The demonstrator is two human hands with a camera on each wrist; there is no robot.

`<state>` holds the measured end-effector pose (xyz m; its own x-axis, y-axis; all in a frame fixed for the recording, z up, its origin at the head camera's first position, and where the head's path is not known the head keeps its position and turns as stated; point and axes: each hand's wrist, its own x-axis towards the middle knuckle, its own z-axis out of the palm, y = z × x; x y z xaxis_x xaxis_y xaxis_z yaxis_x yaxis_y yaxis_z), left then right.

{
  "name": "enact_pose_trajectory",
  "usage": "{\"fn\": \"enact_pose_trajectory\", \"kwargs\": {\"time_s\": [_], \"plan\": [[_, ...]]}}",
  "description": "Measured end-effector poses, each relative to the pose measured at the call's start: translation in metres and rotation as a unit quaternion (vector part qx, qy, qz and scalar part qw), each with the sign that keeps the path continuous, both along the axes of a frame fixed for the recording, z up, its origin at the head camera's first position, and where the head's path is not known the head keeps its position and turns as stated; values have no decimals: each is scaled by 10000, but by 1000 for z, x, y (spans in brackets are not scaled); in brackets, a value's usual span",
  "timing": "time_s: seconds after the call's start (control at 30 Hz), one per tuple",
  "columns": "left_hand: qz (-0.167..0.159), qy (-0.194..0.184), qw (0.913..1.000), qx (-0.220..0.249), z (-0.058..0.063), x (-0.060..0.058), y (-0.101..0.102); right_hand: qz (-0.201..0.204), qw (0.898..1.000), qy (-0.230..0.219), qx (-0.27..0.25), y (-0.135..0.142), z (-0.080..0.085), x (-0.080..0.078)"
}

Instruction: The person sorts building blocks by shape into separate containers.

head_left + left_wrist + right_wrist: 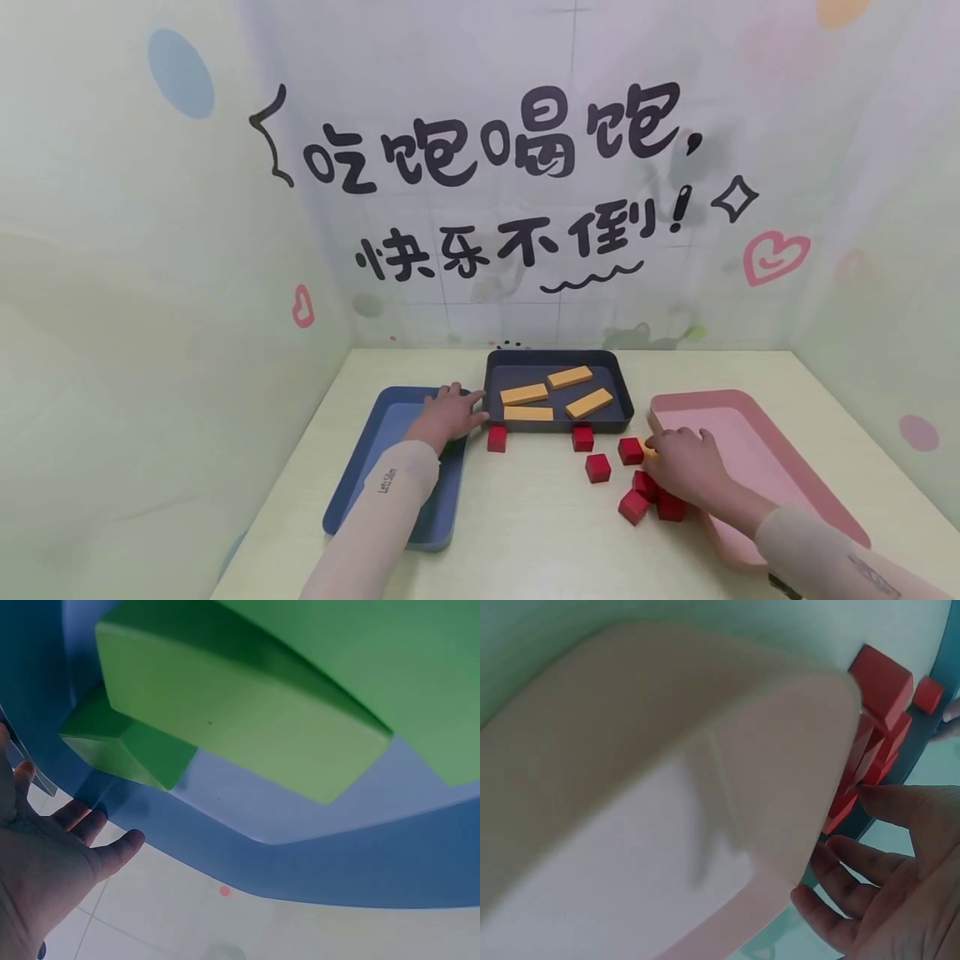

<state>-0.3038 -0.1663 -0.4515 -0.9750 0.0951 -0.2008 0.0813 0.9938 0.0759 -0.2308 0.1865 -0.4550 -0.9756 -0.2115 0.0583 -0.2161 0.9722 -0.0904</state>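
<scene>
My left hand (450, 414) is over the right rim of the blue tray (352, 467), fingers spread toward the dark tray (558, 427). The left wrist view shows it holding nothing, beside several green blocks (240, 697) in the blue tray; my arm hides these in the head view. At the left rim of the pink tray (757, 433), my right hand (686, 462) reaches down among red cubes (633, 506). A yellow block (649, 447) shows partly by its fingertips. In the right wrist view, thumb and fingers are apart, close to red cubes (881, 682).
Several flat yellow blocks (525, 393) lie in the dark tray. A red cube (497, 438) and another red cube (582, 438) are just in front of it, with one more (597, 467) nearer. A printed wall sheet (495, 183) stands behind the table (525, 533).
</scene>
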Motion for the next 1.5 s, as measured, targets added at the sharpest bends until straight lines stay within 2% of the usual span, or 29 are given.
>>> {"fn": "enact_pose_trajectory", "kwargs": {"time_s": [0.2,0.33,0.47,0.73,0.93,1.37,1.5], "plan": [[-18,-13,10000,-34,0,2,0,44,9980,69,621,0,-2,9],[-12,5,10000,-45,-1,1,0,239,9942,206,1031,3,-6,13],[-10,13,10000,-63,-2,1,0,382,9914,231,1229,5,-12,14],[-15,-3,10000,-5,-1,1,2,279,9940,136,1048,5,-20,15],[3,-17,10000,-64,0,1,3,211,9964,95,819,4,-19,15],[-38,-37,9999,-137,1,-1,0,-37,9992,315,263,1,0,6],[-34,-52,9999,-126,2,-1,1,29,9987,340,376,1,3,3]]}}
